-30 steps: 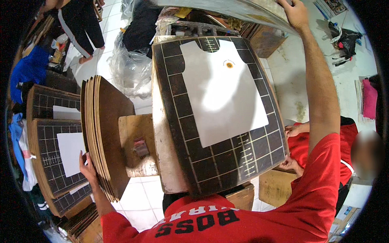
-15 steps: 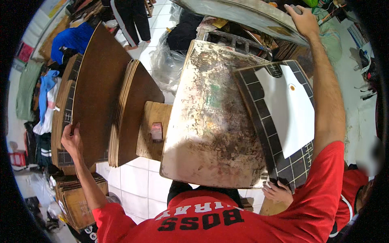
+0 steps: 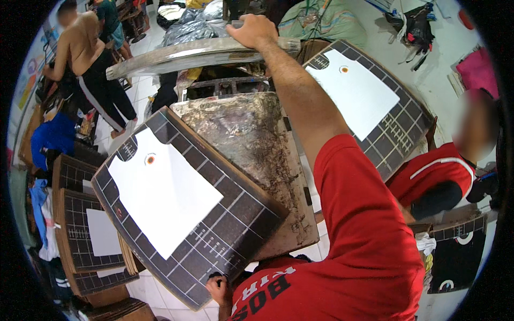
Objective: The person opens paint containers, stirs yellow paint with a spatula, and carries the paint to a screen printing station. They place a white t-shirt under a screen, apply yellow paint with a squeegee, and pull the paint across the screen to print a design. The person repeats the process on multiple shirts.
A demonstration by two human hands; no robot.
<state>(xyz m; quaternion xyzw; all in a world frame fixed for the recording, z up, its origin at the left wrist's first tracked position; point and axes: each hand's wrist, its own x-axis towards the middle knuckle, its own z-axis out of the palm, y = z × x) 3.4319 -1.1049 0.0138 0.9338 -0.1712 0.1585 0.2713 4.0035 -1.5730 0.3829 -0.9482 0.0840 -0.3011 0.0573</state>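
My left hand (image 3: 218, 287) is curled on the lower edge of a black grid board (image 3: 254, 235) bearing a white shirt-shaped piece (image 3: 166, 208) with a small round orange-and-black print. The board is angled over the left part of a stained, worn metal platen (image 3: 238, 134). My right hand (image 3: 254, 32) grips the handle area of a raised lid (image 3: 160, 56), above and behind the platen. A second grid board (image 3: 401, 139) with a similar white piece and print is off the platen's right side, beside my right arm.
A red-clad co-worker (image 3: 428, 176) is at the right, beside that second board. A shirtless person (image 3: 85, 43) stands at the upper left, others behind. Stacked boards (image 3: 75, 224) and clothes (image 3: 40, 208) line the left. Plastic bags (image 3: 193, 27) lie beyond the lid.
The first printed board has moved off the platen to the right. The board in my left hand has swung from the left stack over the platen, showing its grid face. The view has shifted.
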